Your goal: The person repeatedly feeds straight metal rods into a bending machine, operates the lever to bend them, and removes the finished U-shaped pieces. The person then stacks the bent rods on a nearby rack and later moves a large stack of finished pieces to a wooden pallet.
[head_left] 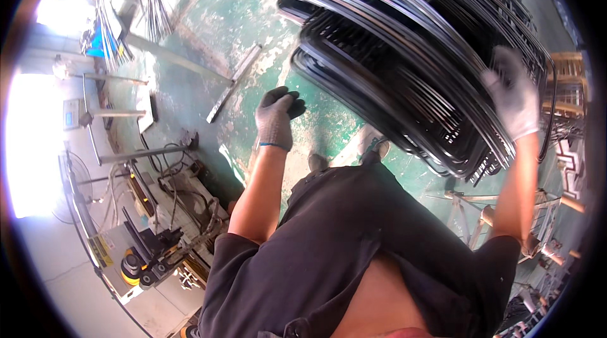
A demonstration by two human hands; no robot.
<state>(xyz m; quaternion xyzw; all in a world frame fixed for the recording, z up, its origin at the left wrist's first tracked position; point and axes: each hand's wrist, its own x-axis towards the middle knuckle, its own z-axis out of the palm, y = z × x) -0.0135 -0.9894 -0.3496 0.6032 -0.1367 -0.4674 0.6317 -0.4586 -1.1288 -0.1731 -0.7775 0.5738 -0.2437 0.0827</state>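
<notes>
A big stack of bent black metal tube frames (379, 72) fills the upper right, its rounded corners layered closely together. My right hand (515, 98), in a light glove with darker fingertips, is at the right end of these frames. Motion blurs its fingers, so I cannot tell whether it grips a tube. My left hand (276, 116) wears a grey glove with dark fingertips and hovers over the floor, left of the stack. Its fingers are curled in, with nothing visible in them.
At left stands a machine (148, 256) with cables and a yellow-black part. A metal stand with a flat bar foot (234, 85) rests on the worn green floor (202, 15). Bundled rods (114, 34) are at the far left. Wooden-barred racks (569, 85) stand right.
</notes>
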